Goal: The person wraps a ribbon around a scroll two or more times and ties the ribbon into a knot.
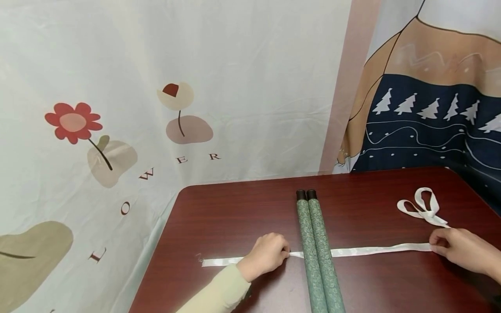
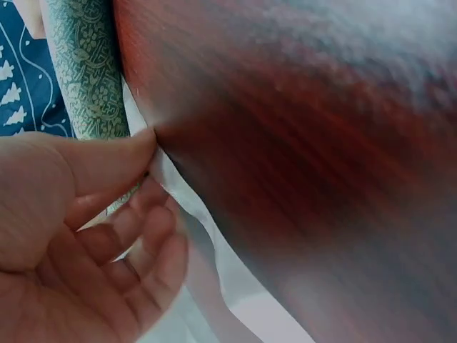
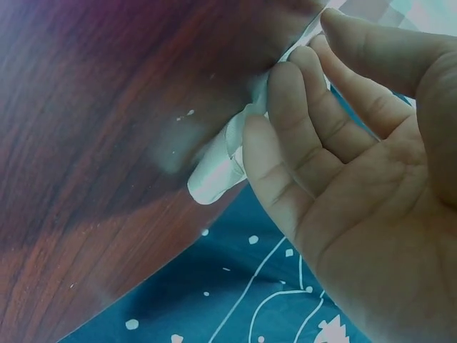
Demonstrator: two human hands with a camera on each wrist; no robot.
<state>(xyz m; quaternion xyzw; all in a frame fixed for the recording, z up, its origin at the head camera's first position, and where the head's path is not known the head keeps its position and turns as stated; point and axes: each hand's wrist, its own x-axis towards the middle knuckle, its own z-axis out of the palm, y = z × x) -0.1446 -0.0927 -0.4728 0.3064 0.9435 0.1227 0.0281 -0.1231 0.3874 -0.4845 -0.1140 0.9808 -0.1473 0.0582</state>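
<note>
Two green patterned rolls with dark end caps, perhaps scrolls, lie side by side on the table; the left roll (image 1: pixel 309 256) and the right roll (image 1: pixel 324 252) cross over a white ribbon (image 1: pixel 369 251). To the left of the rolls, my left hand (image 1: pixel 267 253) pinches the ribbon between thumb and index finger; the left wrist view shows the ribbon (image 2: pixel 239 275) trailing past the curled fingers. Over on the right, my right hand (image 1: pixel 463 250) holds the ribbon between thumb and fingers. Beyond it, the ribbon's spare length lies in loops (image 1: pixel 428 213).
The dark red wooden table (image 1: pixel 242 213) has a rounded back left corner. Behind it hangs a pale curtain (image 1: pixel 254 65) with flower prints, and at right a navy cloth (image 1: pixel 422 139) with white trees. The ribbon's frayed left end (image 1: pixel 209 262) rests on the table.
</note>
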